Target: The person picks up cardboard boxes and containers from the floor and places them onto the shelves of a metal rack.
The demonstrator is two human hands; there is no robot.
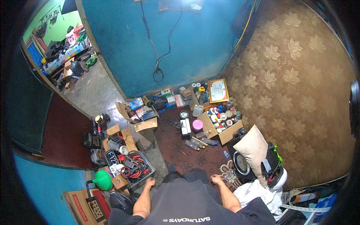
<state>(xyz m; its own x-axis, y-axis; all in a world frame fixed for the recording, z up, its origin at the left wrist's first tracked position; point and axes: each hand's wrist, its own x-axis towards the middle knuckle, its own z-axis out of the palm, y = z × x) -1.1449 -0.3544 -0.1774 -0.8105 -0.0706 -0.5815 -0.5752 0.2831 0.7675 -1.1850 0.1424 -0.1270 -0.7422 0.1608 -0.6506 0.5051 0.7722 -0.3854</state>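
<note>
My left hand (151,182) is loosely curled beside the right edge of a grey crate (149,172) that holds red and black cables (137,166). Whether its fingers touch the crate is not plain. My right hand (216,179) is bent at the fingers above the dark red patterned floor covering (194,160), near a pale flower motif. Nothing shows in either hand. Ahead of me lie clear plastic bottles (192,145), a pink-lidded tub (197,124), a white and black box (185,128) and an open carton (231,137) packed with bottles and cans.
On the left stand open cartons (146,125), a green funnel (103,180) and a licence plate (111,159). To the right are a cushion (251,144), a round speaker (241,163) and white cloth (260,194). A framed certificate (218,90) leans by the blue wall (194,50).
</note>
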